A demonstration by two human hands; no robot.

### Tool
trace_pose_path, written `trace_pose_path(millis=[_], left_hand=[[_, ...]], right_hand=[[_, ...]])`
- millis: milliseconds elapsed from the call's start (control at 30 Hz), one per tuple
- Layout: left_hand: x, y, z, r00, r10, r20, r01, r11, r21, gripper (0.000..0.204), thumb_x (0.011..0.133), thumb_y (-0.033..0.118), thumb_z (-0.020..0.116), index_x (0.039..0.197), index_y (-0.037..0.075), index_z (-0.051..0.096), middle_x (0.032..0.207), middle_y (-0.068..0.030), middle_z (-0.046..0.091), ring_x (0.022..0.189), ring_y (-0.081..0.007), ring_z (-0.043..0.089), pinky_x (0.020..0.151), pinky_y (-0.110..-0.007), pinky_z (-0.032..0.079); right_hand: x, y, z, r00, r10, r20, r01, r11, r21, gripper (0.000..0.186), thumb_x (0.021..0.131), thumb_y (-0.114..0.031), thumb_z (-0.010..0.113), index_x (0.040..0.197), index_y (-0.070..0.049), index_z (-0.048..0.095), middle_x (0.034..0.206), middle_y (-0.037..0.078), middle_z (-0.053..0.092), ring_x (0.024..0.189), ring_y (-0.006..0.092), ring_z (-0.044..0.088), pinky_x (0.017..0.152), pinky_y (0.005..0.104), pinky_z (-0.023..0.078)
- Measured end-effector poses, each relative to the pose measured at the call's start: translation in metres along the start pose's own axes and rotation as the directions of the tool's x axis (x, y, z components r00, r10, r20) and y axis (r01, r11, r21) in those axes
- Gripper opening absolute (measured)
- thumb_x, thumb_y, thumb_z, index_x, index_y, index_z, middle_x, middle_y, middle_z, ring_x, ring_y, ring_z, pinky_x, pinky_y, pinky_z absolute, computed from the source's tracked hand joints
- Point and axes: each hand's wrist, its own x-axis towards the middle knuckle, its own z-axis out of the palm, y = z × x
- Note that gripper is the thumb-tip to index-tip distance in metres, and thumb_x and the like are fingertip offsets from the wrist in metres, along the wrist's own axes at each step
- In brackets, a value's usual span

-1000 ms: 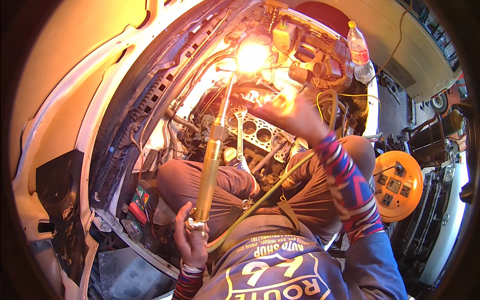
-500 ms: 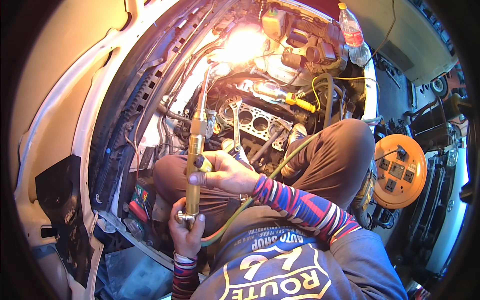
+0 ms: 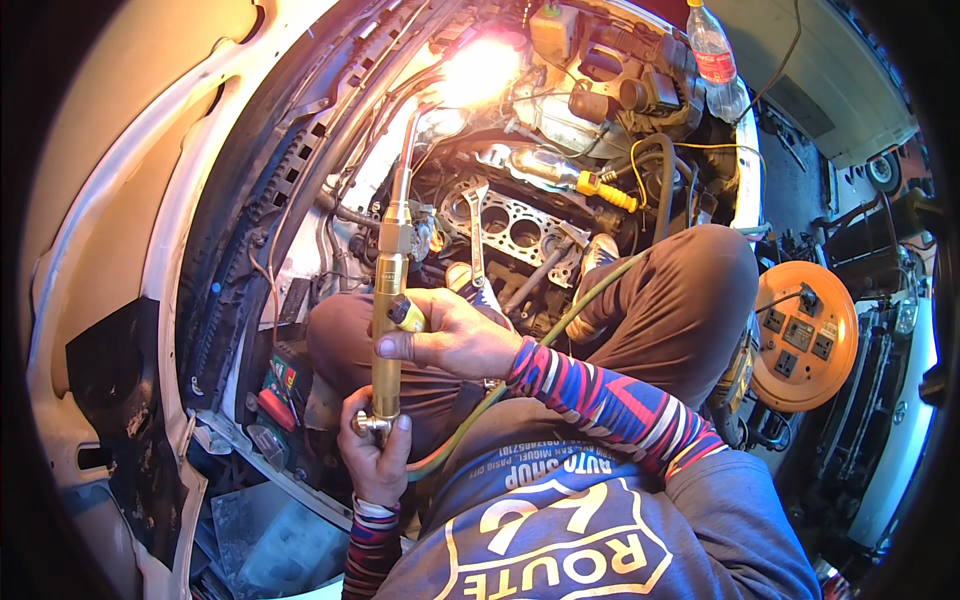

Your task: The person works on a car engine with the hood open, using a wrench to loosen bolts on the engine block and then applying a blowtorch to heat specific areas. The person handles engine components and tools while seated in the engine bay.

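A long brass torch (image 3: 388, 300) points up into an open engine bay, and a bright flame (image 3: 478, 72) glows at its tip. My left hand (image 3: 372, 452) grips the torch's lower end at its valve. My right hand (image 3: 447, 335) rests on the middle of the torch body, fingers around a yellow knob. A green hose (image 3: 560, 315) runs from the torch base across my lap. Beyond the torch lies the engine block with its grey head gasket (image 3: 512, 228) and a wrench (image 3: 476, 240) on it.
I sit in the bay with my knees (image 3: 690, 290) either side of the engine. A yellow-handled screwdriver (image 3: 606, 190) lies by the block. A plastic bottle (image 3: 714, 55) stands at the top right. An orange cable reel (image 3: 800, 335) sits to the right. The car battery (image 3: 285, 385) is lower left.
My right hand came back from the far engine area to the torch's middle. The torch swung a little left with its flame.
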Motion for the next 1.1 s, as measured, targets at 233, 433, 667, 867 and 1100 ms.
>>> trace_pose_path(millis=[233,433,667,867,1100], left_hand=[[-0.001,-0.002,0.001,1.000,-0.011,-0.010,0.011,1.000,-0.004,0.039,0.086,0.015,0.071,0.117,-0.001,0.054,0.090,-0.0004,0.058,0.078,-0.0067,0.051,0.072,-0.023,0.044],[-0.005,-0.004,-0.001,1.000,-0.011,-0.016,0.011,1.000,0.009,0.039,0.086,0.014,0.071,0.117,-0.002,0.054,0.092,-0.0009,0.058,0.079,-0.0072,0.052,0.074,-0.023,0.045],[-0.006,-0.002,-0.001,0.999,0.033,-0.001,-0.033,0.998,0.044,0.042,0.088,0.016,0.069,0.122,-0.001,0.051,0.091,-0.0027,0.058,0.078,-0.0084,0.053,0.072,-0.024,0.045],[-0.011,0.008,0.006,0.996,0.055,-0.065,-0.054,0.998,0.014,0.044,0.101,0.040,0.053,0.122,0.002,0.044,0.082,-0.0101,0.062,0.060,-0.0122,0.058,0.054,-0.023,0.046],[-0.012,0.011,0.007,0.979,0.016,-0.204,0.023,0.982,0.187,0.038,0.107,0.042,0.037,0.103,0.005,0.045,0.068,-0.0085,0.058,0.048,-0.0123,0.054,0.046,-0.024,0.041]], right_hand=[[0.000,0.013,0.000,0.999,-0.049,-0.010,0.049,0.999,0.012,0.024,0.094,-0.025,0.072,0.099,-0.004,0.060,0.084,-0.004,0.058,0.081,0.0052,0.051,0.073,0.0261,0.047],[0.000,0.021,-0.003,0.993,-0.120,0.013,0.120,0.985,-0.122,0.025,0.094,-0.025,0.071,0.102,-0.004,0.060,0.087,0.000,0.062,0.085,0.0077,0.055,0.078,0.0294,0.049],[-0.004,0.019,0.000,0.994,-0.109,-0.026,0.101,0.973,-0.206,0.026,0.093,-0.024,0.071,0.103,-0.003,0.060,0.087,0.003,0.066,0.084,0.0101,0.059,0.077,0.0307,0.051],[0.001,0.013,0.004,0.988,-0.152,-0.041,0.135,0.950,-0.280,0.027,0.092,-0.025,0.072,0.101,-0.002,0.060,0.083,0.005,0.065,0.080,0.0116,0.059,0.074,0.0322,0.051],[0.002,0.005,0.016,0.971,-0.238,-0.026,0.206,0.887,-0.413,0.030,0.089,-0.026,0.074,0.100,-0.003,0.060,0.081,0.009,0.064,0.078,0.0170,0.062,0.074,0.0346,0.051]])
